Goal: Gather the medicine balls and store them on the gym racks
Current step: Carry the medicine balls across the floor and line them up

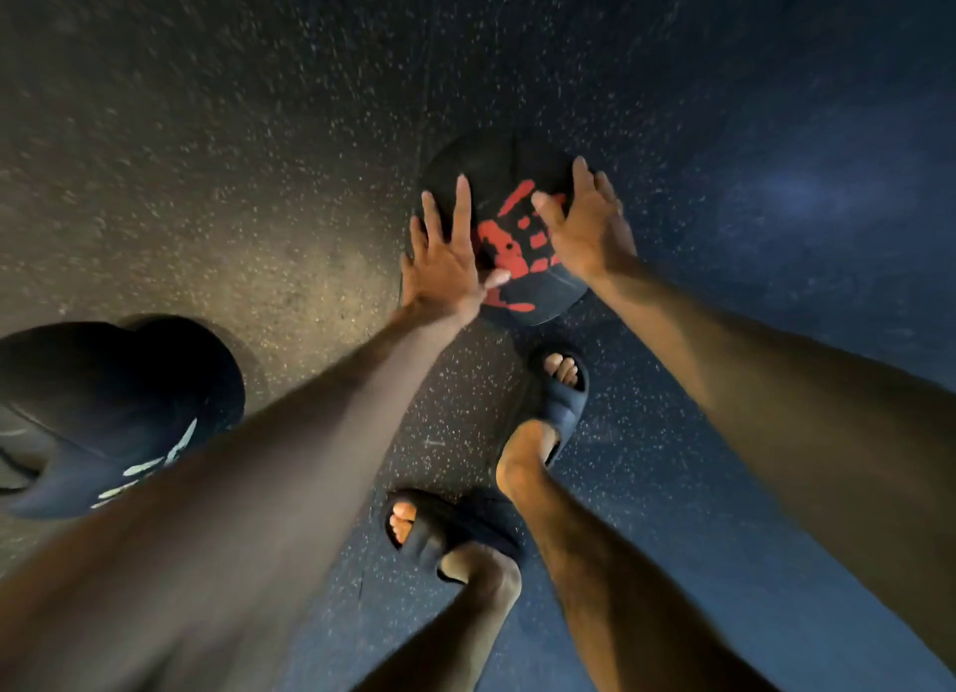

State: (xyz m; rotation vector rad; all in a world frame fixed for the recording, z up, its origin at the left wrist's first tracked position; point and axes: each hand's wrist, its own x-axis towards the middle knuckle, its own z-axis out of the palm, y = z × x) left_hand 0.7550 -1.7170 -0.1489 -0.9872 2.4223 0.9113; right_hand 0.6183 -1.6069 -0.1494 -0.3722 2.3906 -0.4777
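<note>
ball with red print (pixel 509 249) between straight-fingered left hand (pixel 445 264) and right hand (pixel 587 226); second ball (pixel 119 391) partly hidden by forearm (pixel 289 433).

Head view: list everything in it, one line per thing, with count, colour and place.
medicine ball: one, black with a red handprint mark, on the floor ahead of the feet, between the hands
second medicine ball: one, black with pale markings, lower left, partly behind the left forearm
floor: one, dark with pale speckles, under everything
sandals: two, dark, on the feet
left hand: one, fingers straight and spread, at the ball's left side
right hand: one, fingers straight, at the ball's right side
</note>
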